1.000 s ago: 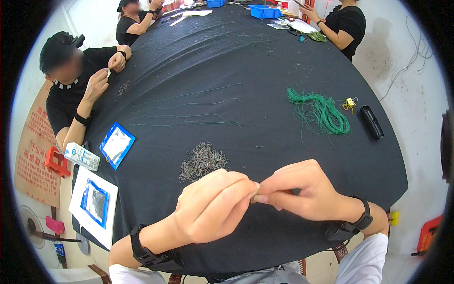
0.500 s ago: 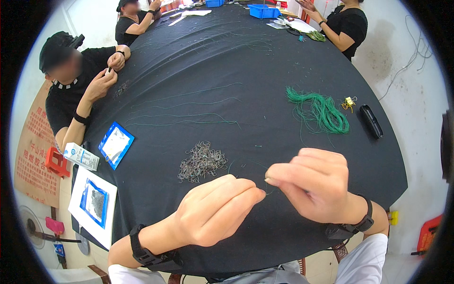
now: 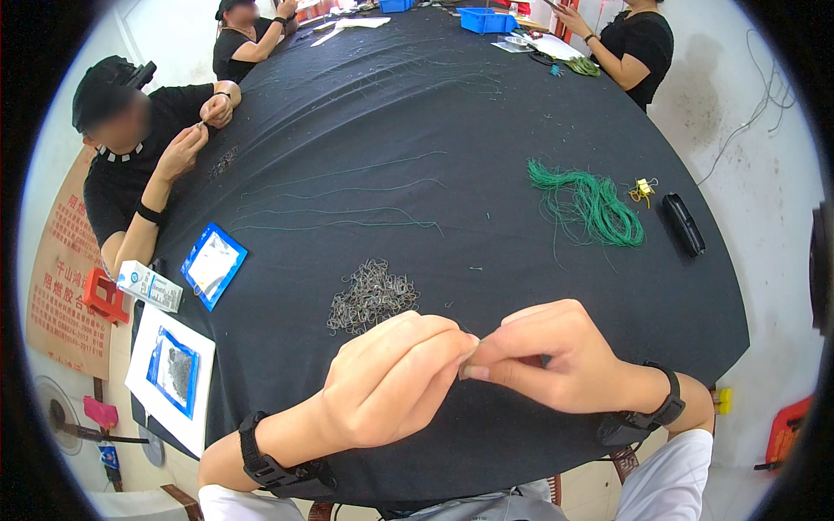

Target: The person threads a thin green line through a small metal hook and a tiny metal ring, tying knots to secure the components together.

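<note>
My left hand (image 3: 391,373) is closed in a pinch, its fingertips meeting those of my right hand (image 3: 552,356) over the near part of the table. Whatever the left fingers grip is hidden between them. The right thumb and forefinger are pinched together at the same spot, on what looks like a thin fishing line; only a trace of it shows. Just beyond my left hand lies a heap of small metal fish hooks (image 3: 372,297). A loose bundle of green fishing line (image 3: 591,208) rests farther off to the right.
Several cut lines (image 3: 347,215) stretch across the black tablecloth (image 3: 391,122). Left are a blue-edged packet (image 3: 214,265), a small box (image 3: 149,286) and a white board (image 3: 200,391) with another packet. A black case (image 3: 683,224) and yellow clip (image 3: 643,188) lie right. Co-workers sit around the table.
My right hand has moved down and left, bringing its fingertips against the left ones. The line seen between the hands is now mostly hidden. My left hand has barely shifted.
</note>
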Action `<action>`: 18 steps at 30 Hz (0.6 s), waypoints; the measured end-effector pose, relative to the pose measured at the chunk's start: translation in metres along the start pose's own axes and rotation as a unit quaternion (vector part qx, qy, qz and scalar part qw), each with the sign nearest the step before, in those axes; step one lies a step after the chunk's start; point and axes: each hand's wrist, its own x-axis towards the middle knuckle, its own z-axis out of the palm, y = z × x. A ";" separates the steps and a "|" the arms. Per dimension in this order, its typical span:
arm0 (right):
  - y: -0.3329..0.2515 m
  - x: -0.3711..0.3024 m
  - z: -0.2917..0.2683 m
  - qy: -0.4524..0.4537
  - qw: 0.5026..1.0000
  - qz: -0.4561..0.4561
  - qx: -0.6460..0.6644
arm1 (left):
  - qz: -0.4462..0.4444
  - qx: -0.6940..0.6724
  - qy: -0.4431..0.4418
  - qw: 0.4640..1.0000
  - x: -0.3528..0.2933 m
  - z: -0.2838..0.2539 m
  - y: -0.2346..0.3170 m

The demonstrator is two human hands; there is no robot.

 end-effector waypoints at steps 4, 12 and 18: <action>-0.012 -0.002 0.002 0.024 0.981 -0.099 -0.164 | 0.013 0.012 -0.015 1.000 -0.001 0.001 -0.003; -0.019 0.001 -0.009 0.141 0.888 -0.258 -0.353 | 0.026 0.007 -0.018 0.999 -0.001 0.000 0.003; -0.016 0.005 -0.010 0.136 0.924 -0.212 -0.289 | 0.030 -0.017 -0.010 0.999 0.001 -0.003 0.009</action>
